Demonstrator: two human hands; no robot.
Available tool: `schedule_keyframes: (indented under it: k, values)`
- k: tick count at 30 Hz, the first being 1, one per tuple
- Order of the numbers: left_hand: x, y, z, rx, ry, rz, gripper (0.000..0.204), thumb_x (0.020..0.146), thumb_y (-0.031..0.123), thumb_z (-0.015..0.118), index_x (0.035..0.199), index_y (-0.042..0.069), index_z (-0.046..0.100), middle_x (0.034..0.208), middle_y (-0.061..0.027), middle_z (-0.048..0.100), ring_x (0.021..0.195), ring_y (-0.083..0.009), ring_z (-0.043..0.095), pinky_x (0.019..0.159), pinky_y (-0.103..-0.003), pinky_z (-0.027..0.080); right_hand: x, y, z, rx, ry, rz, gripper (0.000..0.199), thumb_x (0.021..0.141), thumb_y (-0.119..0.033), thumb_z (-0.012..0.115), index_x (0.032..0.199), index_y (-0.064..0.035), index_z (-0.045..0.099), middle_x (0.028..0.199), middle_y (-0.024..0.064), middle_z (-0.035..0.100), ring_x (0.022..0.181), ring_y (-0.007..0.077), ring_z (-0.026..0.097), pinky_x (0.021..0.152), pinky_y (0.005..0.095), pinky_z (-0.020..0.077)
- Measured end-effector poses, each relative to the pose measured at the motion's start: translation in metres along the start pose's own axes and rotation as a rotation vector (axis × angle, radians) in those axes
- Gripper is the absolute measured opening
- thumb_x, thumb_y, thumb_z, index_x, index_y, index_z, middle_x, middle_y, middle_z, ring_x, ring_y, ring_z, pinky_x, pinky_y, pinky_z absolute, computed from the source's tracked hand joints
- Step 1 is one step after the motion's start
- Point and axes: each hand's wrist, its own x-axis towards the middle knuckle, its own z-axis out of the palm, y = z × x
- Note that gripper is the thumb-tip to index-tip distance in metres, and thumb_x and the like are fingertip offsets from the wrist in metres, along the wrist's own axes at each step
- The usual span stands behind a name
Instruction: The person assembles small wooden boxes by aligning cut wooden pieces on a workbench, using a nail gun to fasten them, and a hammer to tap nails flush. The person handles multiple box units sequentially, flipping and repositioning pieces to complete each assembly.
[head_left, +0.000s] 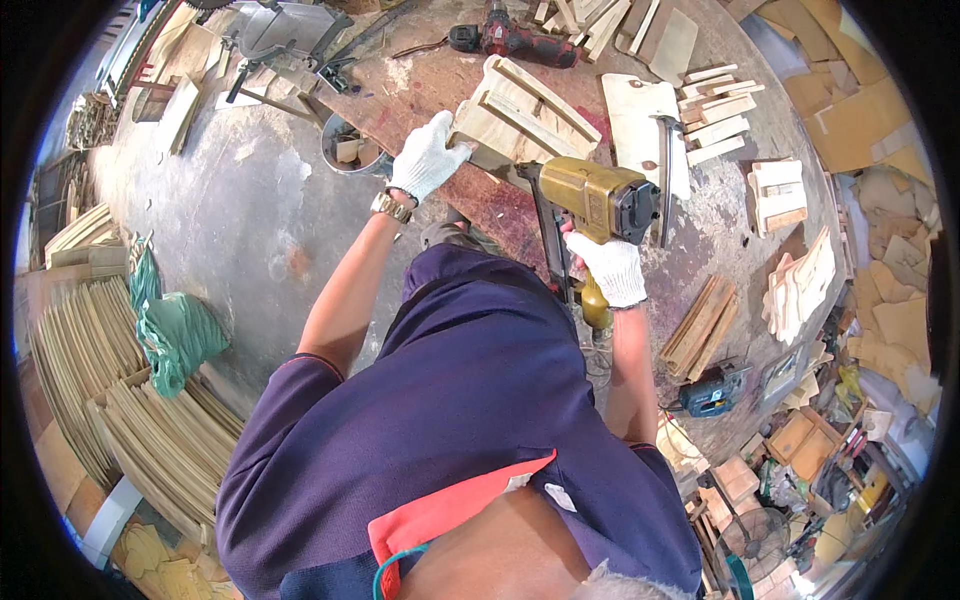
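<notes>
My left hand (428,160), in a white knit glove, grips the left end of a small wooden assembly (530,92), a pale board with strips running along it. My right hand (608,265), gloved too, is wrapped round the handle of a yellow-and-black nail gun (590,195). The gun's nose end is close to the near edge of the assembly; whether they touch I cannot tell. Right of the assembly lies a pale flat board (635,125), partly behind the gun.
A red-and-black cordless drill (525,42) lies beyond the assembly on the worn workbench (505,210). Wood strips (720,130) and a blue jigsaw (712,392) are at the right. A bucket of offcuts (350,150), a green bag (180,335) and stacked slats (85,350) stand left.
</notes>
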Motion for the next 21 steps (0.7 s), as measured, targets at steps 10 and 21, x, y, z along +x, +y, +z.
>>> schedule_keyframes:
  k: [10,21]
  values:
    - [0.005,0.005,-0.006,0.050,-0.082,0.006,0.041,0.092,0.032,0.064,0.119,0.003,0.054,0.092,-0.0274,0.069,0.091,-0.0464,0.067,0.075,-0.054,0.051,0.013,-0.020,0.021,-0.005,-0.105,-0.084,0.027,0.087,-0.011,0.074,0.113,-0.0050,0.069,0.099,0.0022,0.075,0.063,0.0080,0.063,0.056,0.0250,0.0525]
    - [0.009,0.014,-0.011,0.096,-0.140,-0.017,0.042,0.092,0.034,0.062,0.120,0.003,0.054,0.094,-0.0286,0.068,0.093,-0.0477,0.066,0.077,-0.054,0.051,0.017,-0.006,0.012,-0.738,-0.002,-0.719,0.023,0.089,-0.015,0.073,0.110,-0.0071,0.071,0.097,0.0008,0.075,0.064,0.0098,0.065,0.061,0.0266,0.0542]
